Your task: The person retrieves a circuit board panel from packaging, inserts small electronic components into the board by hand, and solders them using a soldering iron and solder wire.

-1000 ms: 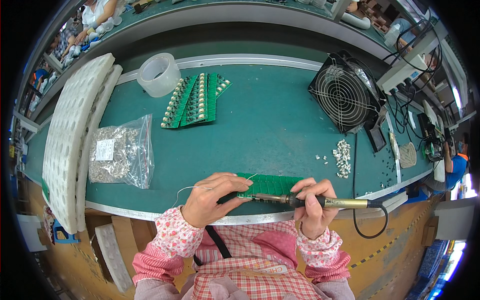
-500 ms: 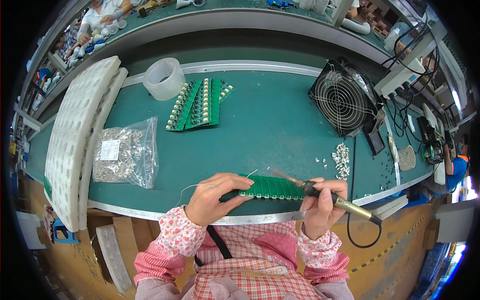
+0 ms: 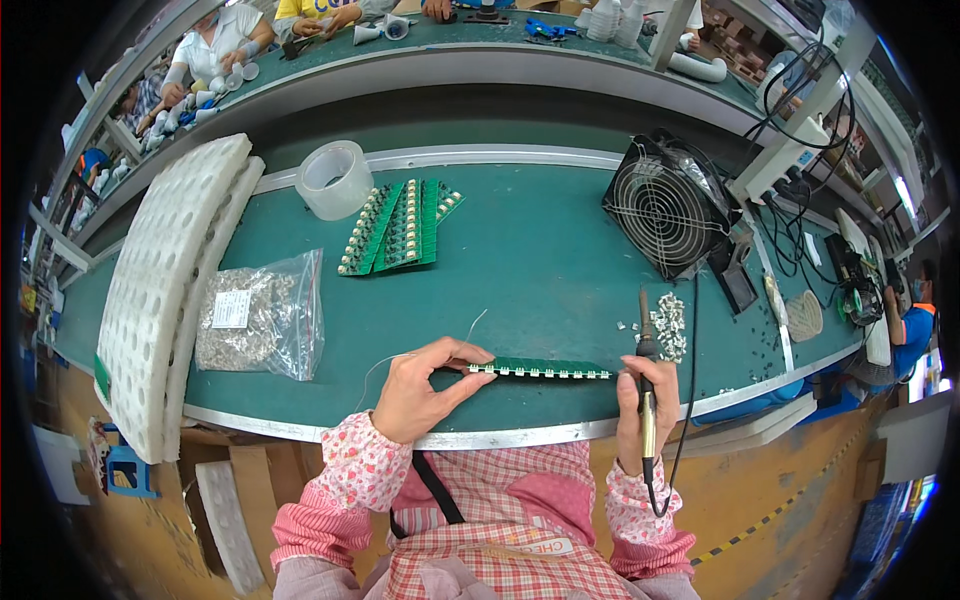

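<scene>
Working at green bench [image 3: 520, 270] | black fan [image 3: 660, 215] far right | my right hand [image 3: 630, 427] wrapped round soldering iron [image 3: 648, 412], tip up | my left hand [image 3: 415, 395] pinching green board strip [image 3: 545, 369] by its left end, near bench's front edge, white parts facing me | thin wire [image 3: 476, 322] at left hand | small white connectors [image 3: 672, 325] heaped by iron

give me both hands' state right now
Left hand: closed on a long green circuit board with white connectors and, apparently, a thin silvery wire.
Right hand: closed around a slim black-and-gold soldering iron.
</scene>
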{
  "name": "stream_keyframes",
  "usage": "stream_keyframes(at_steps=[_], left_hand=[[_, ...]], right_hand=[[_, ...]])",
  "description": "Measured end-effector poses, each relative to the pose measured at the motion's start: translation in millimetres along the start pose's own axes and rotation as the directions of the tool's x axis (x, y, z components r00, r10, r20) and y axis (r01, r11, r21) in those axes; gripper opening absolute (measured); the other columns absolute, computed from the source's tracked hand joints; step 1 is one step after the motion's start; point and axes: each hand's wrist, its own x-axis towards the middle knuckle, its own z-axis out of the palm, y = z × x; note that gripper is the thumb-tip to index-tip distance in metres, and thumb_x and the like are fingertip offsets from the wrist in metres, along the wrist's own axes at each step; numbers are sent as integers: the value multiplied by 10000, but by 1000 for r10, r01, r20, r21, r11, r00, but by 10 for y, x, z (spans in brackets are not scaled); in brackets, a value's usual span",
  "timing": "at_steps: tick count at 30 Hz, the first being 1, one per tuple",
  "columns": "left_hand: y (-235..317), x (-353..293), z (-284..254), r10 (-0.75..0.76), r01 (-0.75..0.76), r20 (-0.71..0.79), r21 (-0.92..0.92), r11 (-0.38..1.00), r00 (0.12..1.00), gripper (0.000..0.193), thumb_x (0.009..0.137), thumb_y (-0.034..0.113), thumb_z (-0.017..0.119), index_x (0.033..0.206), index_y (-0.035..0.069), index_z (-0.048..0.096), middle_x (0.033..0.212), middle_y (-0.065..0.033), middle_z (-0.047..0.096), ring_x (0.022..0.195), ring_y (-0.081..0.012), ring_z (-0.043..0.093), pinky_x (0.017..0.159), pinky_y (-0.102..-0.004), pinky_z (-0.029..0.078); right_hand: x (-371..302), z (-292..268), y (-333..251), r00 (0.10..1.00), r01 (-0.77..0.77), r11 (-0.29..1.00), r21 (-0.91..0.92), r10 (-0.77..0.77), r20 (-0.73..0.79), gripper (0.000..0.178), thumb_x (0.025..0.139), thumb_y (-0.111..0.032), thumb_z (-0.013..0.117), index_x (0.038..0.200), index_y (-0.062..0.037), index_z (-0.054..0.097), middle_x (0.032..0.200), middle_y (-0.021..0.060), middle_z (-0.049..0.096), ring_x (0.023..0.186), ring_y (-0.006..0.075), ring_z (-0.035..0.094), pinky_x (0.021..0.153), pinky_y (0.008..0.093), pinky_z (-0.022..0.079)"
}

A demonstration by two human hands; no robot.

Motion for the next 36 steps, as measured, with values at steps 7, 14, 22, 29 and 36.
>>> stream_keyframes(at_steps=[7,14,22,29,36], left_hand=[[17,-7,14,12,-11,-14,40,999,1000,161,769,11,703,909,-10,627,953,-110,684,843,-141,655,757,-260,536],[29,-13,37,25,-24,-37,31,999,999,163,771,38,715,915,1,650,933,-91,687,825,-166,669,753,-271,539],[52,23,44,13,-9,-57,68,998,998,187,776,56,715,941,-3,649,940,-89,684,828,-172,671,761,-274,532],[102,138,77,-48,47,-13,-52,998,999,344,779,13,693,1106,-13,589,1153,-112,605,944,-176,638,841,-282,497],[-15,27,-64,7,18,-236,103,995,972,287,784,41,691,1051,-11,599,1012,-112,641,886,-184,644,803,-281,501]], right_hand=[[-35,-11,42,991,100,983,-154,-85,103,370,642,-93,809,959,-44,624,832,95,497,731,224,531,665,317,448],[-47,4,30,995,49,985,-164,-33,97,280,670,-46,782,906,-40,633,813,85,506,712,201,532,636,302,441],[-56,0,84,994,81,985,-151,-69,79,277,658,-35,788,899,-51,652,810,97,529,694,223,559,599,322,448],[-253,-98,100,970,212,907,-363,-241,-35,286,637,-43,802,886,-81,667,784,99,512,665,240,556,544,334,442],[-463,57,14,912,409,855,-319,-371,176,324,578,-130,800,883,-146,692,811,63,505,651,218,535,528,327,428]])
